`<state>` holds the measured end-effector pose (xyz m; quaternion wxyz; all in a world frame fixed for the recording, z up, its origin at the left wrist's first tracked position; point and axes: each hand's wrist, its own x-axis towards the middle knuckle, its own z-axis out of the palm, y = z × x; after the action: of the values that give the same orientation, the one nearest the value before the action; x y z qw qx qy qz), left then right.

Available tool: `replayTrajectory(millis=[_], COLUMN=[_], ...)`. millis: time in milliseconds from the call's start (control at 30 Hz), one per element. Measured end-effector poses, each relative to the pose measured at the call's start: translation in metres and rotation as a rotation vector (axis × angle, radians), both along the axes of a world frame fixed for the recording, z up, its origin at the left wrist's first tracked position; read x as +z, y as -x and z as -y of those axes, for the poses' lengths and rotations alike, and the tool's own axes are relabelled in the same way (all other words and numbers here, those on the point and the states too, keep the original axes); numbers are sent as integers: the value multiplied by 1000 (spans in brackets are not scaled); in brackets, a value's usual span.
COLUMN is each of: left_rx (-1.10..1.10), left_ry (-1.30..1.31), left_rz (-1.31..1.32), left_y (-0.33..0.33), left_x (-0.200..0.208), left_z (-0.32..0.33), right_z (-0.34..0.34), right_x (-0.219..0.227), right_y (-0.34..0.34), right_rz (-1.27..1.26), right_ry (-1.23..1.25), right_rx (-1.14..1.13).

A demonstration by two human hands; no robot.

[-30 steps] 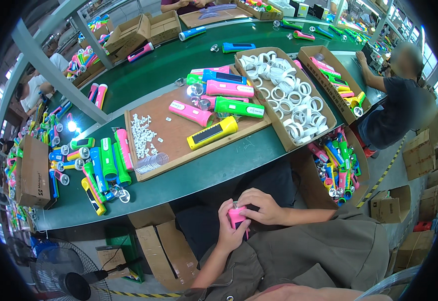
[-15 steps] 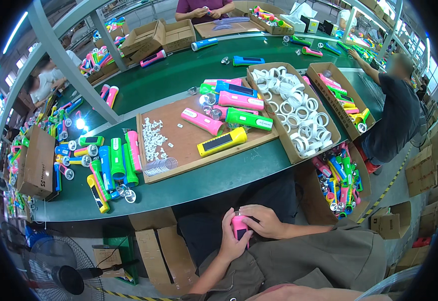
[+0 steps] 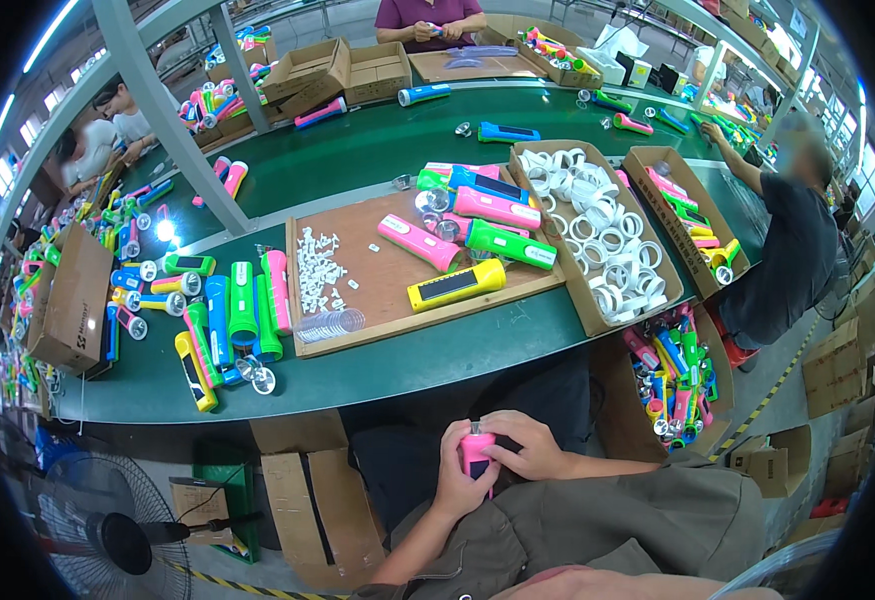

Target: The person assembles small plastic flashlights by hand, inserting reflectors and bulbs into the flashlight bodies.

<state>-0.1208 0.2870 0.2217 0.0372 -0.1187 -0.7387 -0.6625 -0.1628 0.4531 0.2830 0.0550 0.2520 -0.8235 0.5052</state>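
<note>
Over my lap, below the table's near edge, both hands are closed around a pink flashlight (image 3: 476, 447) with a dark panel on its side. My left hand (image 3: 455, 478) wraps its left side. My right hand (image 3: 529, 446) grips it from the right, fingers near its upper end. A small clear or metallic piece shows at that end, too small to make out. Beyond my hands, a wooden board (image 3: 377, 335) carries a yellow flashlight (image 3: 457, 286), pink and green ones, a heap of small white parts (image 3: 319, 270) and stacked clear discs (image 3: 331, 324).
A carton of white rings (image 3: 607, 240) stands on the board's right side. Below it, a carton (image 3: 725, 385) holds many flashlights. More flashlights (image 3: 242, 310) lie left of the board. A fan (image 3: 117, 540) stands lower left. Co-workers sit at the far side (image 3: 427, 18) and right (image 3: 807, 220).
The whole view has shifted slightly, with the table moving a little right in the picture. Both hands still hold the pink flashlight in nearly the same place; the fingers have moved only slightly.
</note>
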Motion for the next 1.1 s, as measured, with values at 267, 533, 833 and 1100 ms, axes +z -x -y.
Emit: replayTrajectory(millis=[267,533,833,1100], left_rx=[-58,-139,-59,-93], left_ry=[-87,-99,-61,-411], left_rz=[-76,14,3,229], left_y=[-5,-3,-7,-10], left_x=[5,-3,-11,-2], left_z=[-3,3,-2,-6], right_z=[-4,-20,-20,-112], right_x=[-4,0,9,87], right_y=[-3,7,11,175], right_rz=[-48,-33,-21,-183], right_ry=[139,58,-15,-188], right_rx=[55,198,240,-338])
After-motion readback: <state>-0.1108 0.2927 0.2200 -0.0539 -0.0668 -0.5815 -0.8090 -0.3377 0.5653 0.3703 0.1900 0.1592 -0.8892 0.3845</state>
